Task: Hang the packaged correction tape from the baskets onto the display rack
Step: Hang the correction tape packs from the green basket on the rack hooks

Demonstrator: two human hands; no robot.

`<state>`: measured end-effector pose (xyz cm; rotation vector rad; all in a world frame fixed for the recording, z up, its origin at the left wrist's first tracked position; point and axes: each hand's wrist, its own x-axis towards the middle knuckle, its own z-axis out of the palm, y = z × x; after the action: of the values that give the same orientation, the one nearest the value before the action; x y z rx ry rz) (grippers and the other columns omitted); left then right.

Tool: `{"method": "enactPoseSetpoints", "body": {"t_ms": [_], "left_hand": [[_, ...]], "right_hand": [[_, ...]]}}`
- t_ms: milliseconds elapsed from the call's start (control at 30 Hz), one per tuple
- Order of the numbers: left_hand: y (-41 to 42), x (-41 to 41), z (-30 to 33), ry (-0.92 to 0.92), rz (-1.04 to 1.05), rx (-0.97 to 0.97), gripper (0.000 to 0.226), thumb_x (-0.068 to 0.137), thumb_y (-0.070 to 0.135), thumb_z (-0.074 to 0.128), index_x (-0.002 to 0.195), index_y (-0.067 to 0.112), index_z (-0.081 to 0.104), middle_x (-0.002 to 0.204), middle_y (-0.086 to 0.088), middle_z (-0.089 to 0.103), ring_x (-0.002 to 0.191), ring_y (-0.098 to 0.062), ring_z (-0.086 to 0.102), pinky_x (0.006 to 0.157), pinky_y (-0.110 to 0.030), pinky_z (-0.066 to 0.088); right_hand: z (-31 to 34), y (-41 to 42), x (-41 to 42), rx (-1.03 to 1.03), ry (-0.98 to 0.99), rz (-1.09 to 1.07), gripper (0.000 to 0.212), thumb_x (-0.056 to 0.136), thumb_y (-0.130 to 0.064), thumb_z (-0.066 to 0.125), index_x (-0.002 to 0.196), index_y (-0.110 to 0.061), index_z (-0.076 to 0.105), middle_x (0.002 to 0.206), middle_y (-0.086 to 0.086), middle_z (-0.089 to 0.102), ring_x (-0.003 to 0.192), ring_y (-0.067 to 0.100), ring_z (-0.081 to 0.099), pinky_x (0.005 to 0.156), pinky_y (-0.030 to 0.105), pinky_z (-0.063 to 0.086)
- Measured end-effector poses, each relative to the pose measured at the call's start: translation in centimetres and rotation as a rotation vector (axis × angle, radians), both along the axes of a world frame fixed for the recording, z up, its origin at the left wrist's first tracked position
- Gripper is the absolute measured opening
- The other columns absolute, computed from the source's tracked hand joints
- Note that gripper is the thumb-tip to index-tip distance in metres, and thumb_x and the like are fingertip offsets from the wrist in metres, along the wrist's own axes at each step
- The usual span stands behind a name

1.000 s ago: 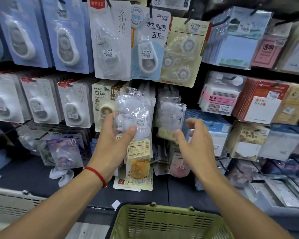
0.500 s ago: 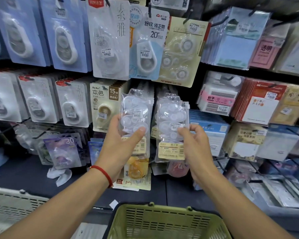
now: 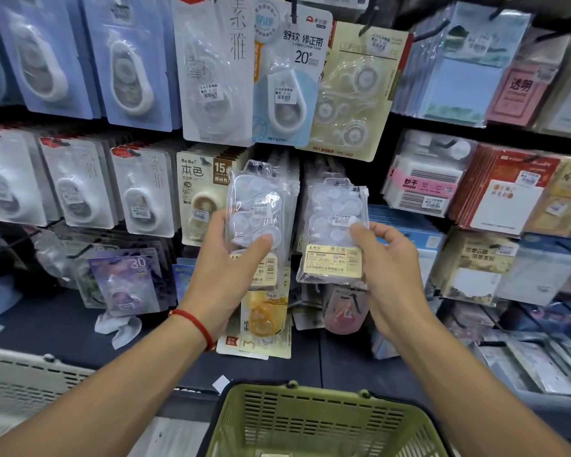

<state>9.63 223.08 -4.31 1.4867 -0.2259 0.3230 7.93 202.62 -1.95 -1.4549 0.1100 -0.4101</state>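
Observation:
Two clear bags of white correction tape hang side by side at the middle of the display rack (image 3: 389, 127). My left hand (image 3: 226, 275) grips the left bag (image 3: 256, 206), thumb pressed on its front over the yellow label. My right hand (image 3: 388, 268) pinches the right bag (image 3: 335, 222) at its lower right edge, thumb on the front. Both bags are upright, their top holes near the pegs; whether they sit on the pegs is unclear. The green basket (image 3: 314, 420) stands below my arms.
Carded correction tapes (image 3: 129, 80) fill the rack's left and top rows. Sticky-note packs (image 3: 459, 67) hang at the right. A pale basket (image 3: 23, 380) sits at the lower left. Loose packets lie on the dark shelf (image 3: 47, 328) under the pegs.
My right hand moved in and took hold of the right bag, then drew it upright. My left hand kept its grip on the left bag, which now hangs straighter.

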Motion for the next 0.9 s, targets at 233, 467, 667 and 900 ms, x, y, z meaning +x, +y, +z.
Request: {"method": "enactPoseSetpoints", "body": {"t_ms": [233, 467, 667, 900], "left_hand": [[0.2, -0.1, 0.3, 0.039, 0.013, 0.000, 0.036, 0.088, 0.031, 0.073, 0.111, 0.055, 0.058, 0.112, 0.017, 0.075, 0.108, -0.009, 0.071, 0.096, -0.044, 0.058], [-0.8, -0.5, 0.1, 0.106, -0.185, 0.044, 0.043, 0.099, 0.007, 0.063, 0.114, 0.048, 0.061, 0.114, 0.005, 0.078, 0.111, -0.026, 0.073, 0.101, -0.057, 0.055], [-1.9, -1.1, 0.0, 0.156, -0.268, 0.072, 0.050, 0.095, 0.008, 0.074, 0.139, 0.027, 0.059, 0.103, -0.002, 0.079, 0.090, -0.014, 0.075, 0.071, -0.028, 0.062], [-2.1, -1.4, 0.1, 0.207, -0.301, 0.078, 0.062, 0.091, -0.012, 0.070, 0.143, 0.018, 0.057, 0.096, -0.008, 0.069, 0.080, -0.020, 0.074, 0.072, -0.036, 0.067]], "right_hand": [[-0.1, -0.7, 0.2, -0.206, 0.075, -0.046, 0.024, 0.103, -0.035, 0.062, 0.120, -0.019, 0.067, 0.100, -0.008, 0.078, 0.097, 0.013, 0.074, 0.082, 0.031, 0.054], [-1.2, -0.2, 0.0, -0.590, 0.019, 0.030, 0.013, 0.101, -0.035, 0.066, 0.110, -0.029, 0.072, 0.102, -0.017, 0.074, 0.096, -0.006, 0.066, 0.084, 0.016, 0.051], [-1.3, 1.2, -0.3, -0.397, 0.017, 0.075, 0.018, 0.102, -0.036, 0.066, 0.091, -0.022, 0.068, 0.081, -0.003, 0.078, 0.075, 0.014, 0.075, 0.069, 0.040, 0.056], [-0.8, 0.7, -0.5, -0.245, 0.018, -0.007, 0.027, 0.105, -0.041, 0.060, 0.093, -0.017, 0.058, 0.095, 0.033, 0.066, 0.091, 0.057, 0.067, 0.072, 0.071, 0.056]]}}
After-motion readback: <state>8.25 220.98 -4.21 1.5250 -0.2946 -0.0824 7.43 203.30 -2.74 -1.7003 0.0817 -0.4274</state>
